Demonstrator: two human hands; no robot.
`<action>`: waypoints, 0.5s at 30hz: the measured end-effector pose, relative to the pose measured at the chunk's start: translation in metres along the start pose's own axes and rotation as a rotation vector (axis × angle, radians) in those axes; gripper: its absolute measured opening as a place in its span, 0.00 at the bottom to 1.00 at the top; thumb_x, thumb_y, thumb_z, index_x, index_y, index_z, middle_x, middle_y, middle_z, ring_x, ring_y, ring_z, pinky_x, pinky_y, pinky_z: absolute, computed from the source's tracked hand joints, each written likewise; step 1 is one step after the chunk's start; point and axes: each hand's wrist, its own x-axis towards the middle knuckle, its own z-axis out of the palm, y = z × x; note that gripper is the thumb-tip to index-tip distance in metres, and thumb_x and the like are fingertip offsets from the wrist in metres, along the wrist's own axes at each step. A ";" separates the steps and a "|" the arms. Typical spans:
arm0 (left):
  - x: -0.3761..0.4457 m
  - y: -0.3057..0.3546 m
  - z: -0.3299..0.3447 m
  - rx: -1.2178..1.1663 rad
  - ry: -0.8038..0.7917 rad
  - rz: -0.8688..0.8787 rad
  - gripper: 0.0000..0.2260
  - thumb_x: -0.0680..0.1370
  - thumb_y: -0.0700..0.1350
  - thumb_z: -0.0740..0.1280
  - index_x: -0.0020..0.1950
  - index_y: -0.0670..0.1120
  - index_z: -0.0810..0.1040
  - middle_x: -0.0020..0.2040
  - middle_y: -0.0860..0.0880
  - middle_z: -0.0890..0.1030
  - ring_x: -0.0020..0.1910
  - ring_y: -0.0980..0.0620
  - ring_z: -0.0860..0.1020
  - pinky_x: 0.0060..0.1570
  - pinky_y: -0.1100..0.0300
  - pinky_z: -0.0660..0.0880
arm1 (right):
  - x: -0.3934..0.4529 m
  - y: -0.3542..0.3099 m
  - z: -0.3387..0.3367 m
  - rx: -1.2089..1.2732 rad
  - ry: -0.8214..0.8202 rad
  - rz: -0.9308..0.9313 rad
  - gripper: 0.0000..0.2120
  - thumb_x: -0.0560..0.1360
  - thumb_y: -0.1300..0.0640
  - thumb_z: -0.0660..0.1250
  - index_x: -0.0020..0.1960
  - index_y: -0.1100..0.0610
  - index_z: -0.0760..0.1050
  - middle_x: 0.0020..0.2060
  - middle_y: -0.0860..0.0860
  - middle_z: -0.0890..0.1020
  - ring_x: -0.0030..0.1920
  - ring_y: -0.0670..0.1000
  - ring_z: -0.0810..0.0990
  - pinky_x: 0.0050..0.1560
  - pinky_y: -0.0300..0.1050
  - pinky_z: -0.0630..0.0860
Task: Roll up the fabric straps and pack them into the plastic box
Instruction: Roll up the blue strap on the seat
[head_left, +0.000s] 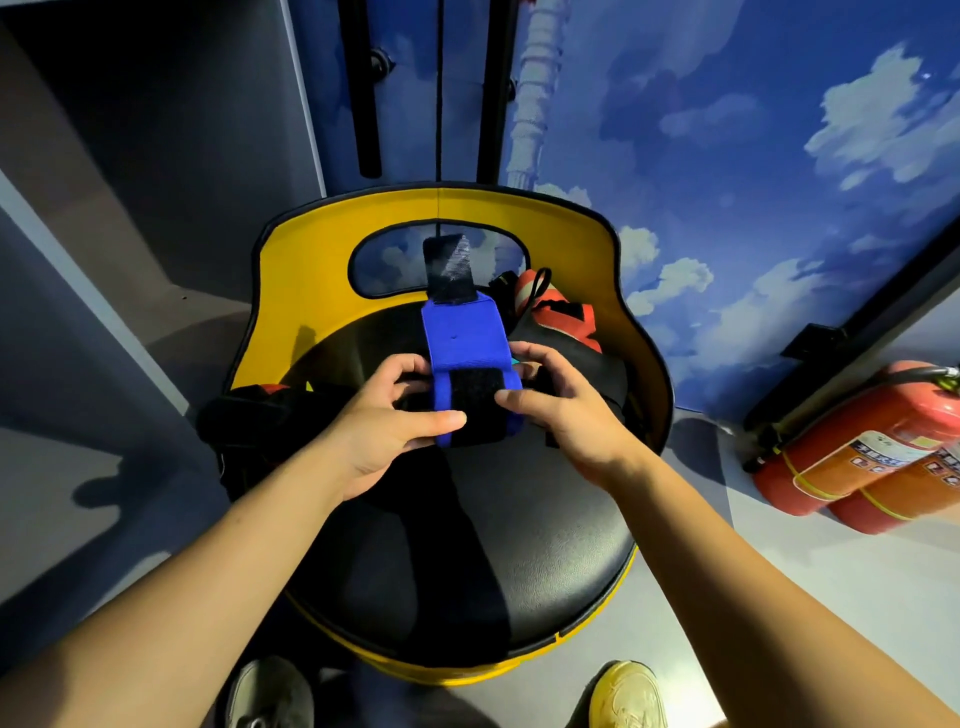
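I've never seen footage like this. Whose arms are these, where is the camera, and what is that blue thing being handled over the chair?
There is no robot here: the arms belong to a person, and the single picture comes from a wide-angle camera worn on their head, looking forward and down. That is why you also see their shoes at the bottom edge.

Both hands hold a blue fabric strap with a black fastening patch. The left hand grips its left side, the right hand its right, with the roll between them and the loose end pointing away.

Below is a chair with a black round seat and a yellow backrest. More straps lie on the seat, red and black ones at the back. Two red fire extinguishers lie on the floor at right. No plastic box is in view.
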 end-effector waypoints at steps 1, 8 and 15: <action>0.001 -0.001 0.000 -0.002 -0.003 -0.004 0.26 0.71 0.32 0.76 0.63 0.51 0.73 0.62 0.48 0.78 0.58 0.48 0.82 0.55 0.48 0.82 | 0.002 -0.001 0.001 -0.015 0.032 0.007 0.21 0.74 0.66 0.72 0.65 0.56 0.75 0.55 0.55 0.82 0.55 0.52 0.83 0.55 0.46 0.79; 0.003 -0.006 0.003 0.039 -0.050 -0.011 0.27 0.69 0.31 0.77 0.62 0.51 0.73 0.59 0.50 0.80 0.56 0.49 0.83 0.53 0.49 0.82 | 0.018 -0.010 0.003 -0.136 0.216 0.015 0.07 0.79 0.56 0.69 0.56 0.54 0.81 0.50 0.56 0.85 0.49 0.55 0.84 0.53 0.58 0.81; 0.007 -0.019 0.005 0.122 -0.039 -0.005 0.28 0.69 0.34 0.79 0.63 0.53 0.72 0.57 0.53 0.83 0.57 0.54 0.82 0.62 0.49 0.78 | 0.021 -0.018 0.004 -0.297 0.308 -0.222 0.08 0.80 0.54 0.68 0.52 0.57 0.82 0.41 0.49 0.85 0.40 0.42 0.80 0.42 0.42 0.77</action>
